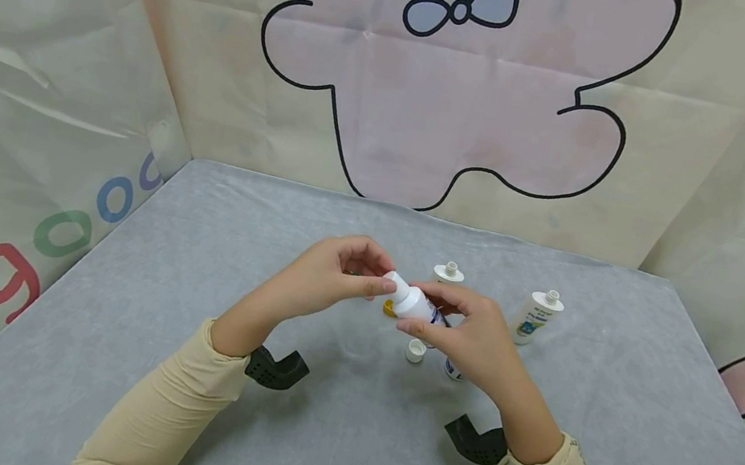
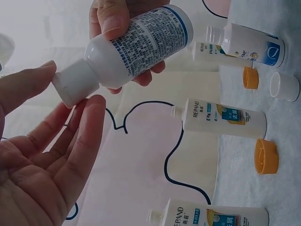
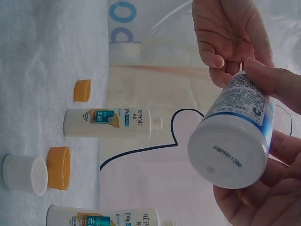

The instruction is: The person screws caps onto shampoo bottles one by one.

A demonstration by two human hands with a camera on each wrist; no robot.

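A white bottle [image 2: 150, 42] with fine print and a blue band is held tilted above the table. My right hand [image 1: 476, 334] grips its body, thumb on one side and fingers on the other, and its base faces the right wrist view. On the bottle's neck end sits a white cap [image 2: 77, 84]. My left hand [image 1: 330, 270] pinches this cap between thumb and fingertips. Behind the hands stands an uncapped white bottle [image 2: 254, 44] with a blue label. A loose white cap [image 1: 415, 351] lies on the table below the held bottle.
Several uncapped cream bottles with teal and yellow labels stand farther back, such as one bottle [image 1: 536, 315] at the right. Orange caps [image 2: 266, 156] lie near them. A grey cloth [image 1: 323, 452] covers the table, and printed curtains [image 1: 204, 92] enclose its back and sides.
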